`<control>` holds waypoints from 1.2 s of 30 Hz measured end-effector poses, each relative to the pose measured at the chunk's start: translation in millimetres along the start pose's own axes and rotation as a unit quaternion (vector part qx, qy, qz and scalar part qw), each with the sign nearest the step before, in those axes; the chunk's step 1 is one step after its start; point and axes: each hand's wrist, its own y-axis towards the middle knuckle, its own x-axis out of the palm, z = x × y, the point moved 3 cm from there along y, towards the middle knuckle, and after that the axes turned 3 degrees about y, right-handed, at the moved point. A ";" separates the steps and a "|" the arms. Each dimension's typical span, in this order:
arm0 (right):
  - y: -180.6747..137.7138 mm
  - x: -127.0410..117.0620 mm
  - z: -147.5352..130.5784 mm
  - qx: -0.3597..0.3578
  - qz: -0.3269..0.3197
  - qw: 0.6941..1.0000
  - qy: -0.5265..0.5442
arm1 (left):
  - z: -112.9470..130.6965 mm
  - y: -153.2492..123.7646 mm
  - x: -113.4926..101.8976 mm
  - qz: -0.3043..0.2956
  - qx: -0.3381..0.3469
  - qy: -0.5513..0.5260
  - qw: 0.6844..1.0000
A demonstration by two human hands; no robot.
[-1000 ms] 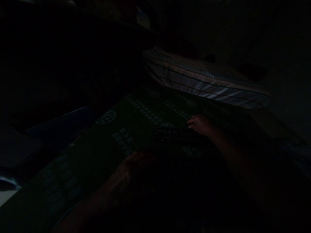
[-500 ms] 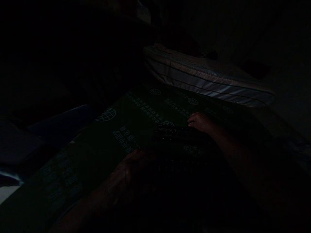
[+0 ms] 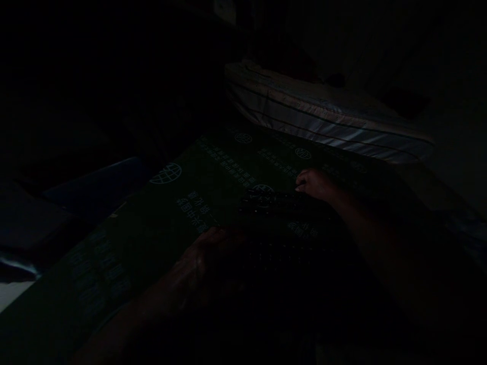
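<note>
The scene is very dark. My right hand [image 3: 314, 183] rests with curled fingers on the far end of a dark object [image 3: 266, 202] that lies on a green sheet with white printed writing and globe marks [image 3: 182, 203]. My left hand [image 3: 203, 263] lies at the near end of the same dark shape, fingers bent down onto it. What the dark thing is cannot be made out.
A pale, striped, padded bundle [image 3: 315, 119] lies along the far edge of the green sheet. A bluish surface [image 3: 95, 185] shows at the left, and a light patch [image 3: 11, 296] at the lower left. Everything else is in darkness.
Both hands have stayed on the dark object. The view has shifted a little, so everything sits slightly higher in the picture.
</note>
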 end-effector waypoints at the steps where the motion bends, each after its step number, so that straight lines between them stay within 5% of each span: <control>1: -3.4 -3.6 -2.7 0.001 0.013 1.000 0.012 | -0.3 -0.1 0.3 -0.001 0.000 -0.002 1.000; 8: -75.0 -24.3 -56.5 -0.058 0.102 0.983 0.143 | -1.3 1.3 3.2 0.003 0.005 -0.014 1.000; 16: -164.3 -4.5 -117.9 -0.103 0.117 0.977 0.143 | -2.9 1.2 4.7 0.011 0.026 -0.012 1.000; 36: -174.4 3.3 -142.9 -0.126 0.079 0.989 0.004 | 3.4 0.4 5.0 0.011 0.009 -0.009 1.000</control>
